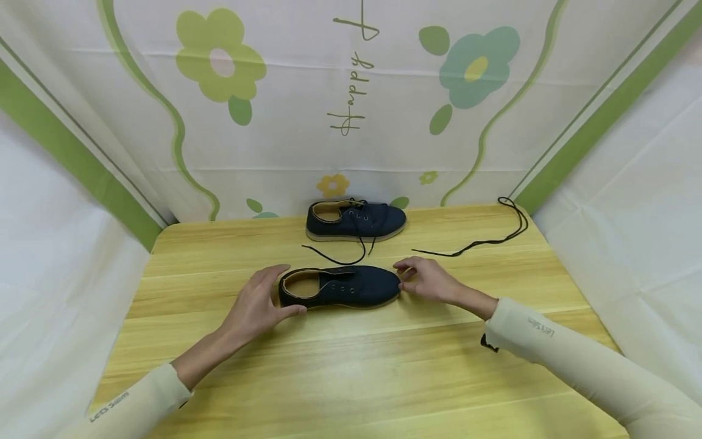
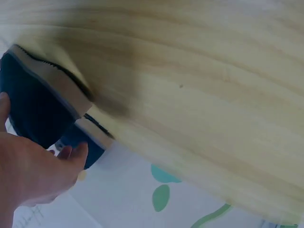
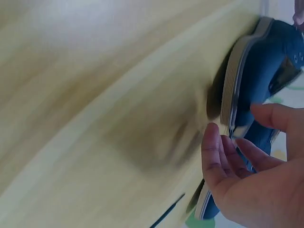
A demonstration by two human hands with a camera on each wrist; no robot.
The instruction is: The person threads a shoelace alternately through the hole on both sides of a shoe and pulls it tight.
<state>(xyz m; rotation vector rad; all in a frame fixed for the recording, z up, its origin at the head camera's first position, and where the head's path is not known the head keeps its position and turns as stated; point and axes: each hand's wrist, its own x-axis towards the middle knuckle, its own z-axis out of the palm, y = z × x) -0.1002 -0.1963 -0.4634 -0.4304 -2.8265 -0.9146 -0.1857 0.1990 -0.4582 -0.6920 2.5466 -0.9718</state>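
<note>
A dark navy shoe [image 1: 362, 283] without a lace lies on the wooden table, its toe pointing right. My left hand [image 1: 258, 305] is spread around its heel, thumb on the near side and fingers on the far side. In the left wrist view that hand [image 2: 38, 166] is beside the heel [image 2: 38, 99]; whether the fingertips touch it, I cannot tell. At the toe is my right hand [image 1: 428, 279], fingers loosely bent. The right wrist view shows the right thumb next to the toe [image 3: 251, 80], with the other fingers of the hand [image 3: 256, 166] apart from it.
Behind stands a matching laced shoe [image 1: 378, 221], its lace ends [image 1: 345, 262] trailing onto the table [image 1: 356, 372]. A loose black shoelace [image 1: 482, 242] lies at the back right. A flower-printed cloth [image 1: 296, 140] hangs behind the table, with white cloth at both sides.
</note>
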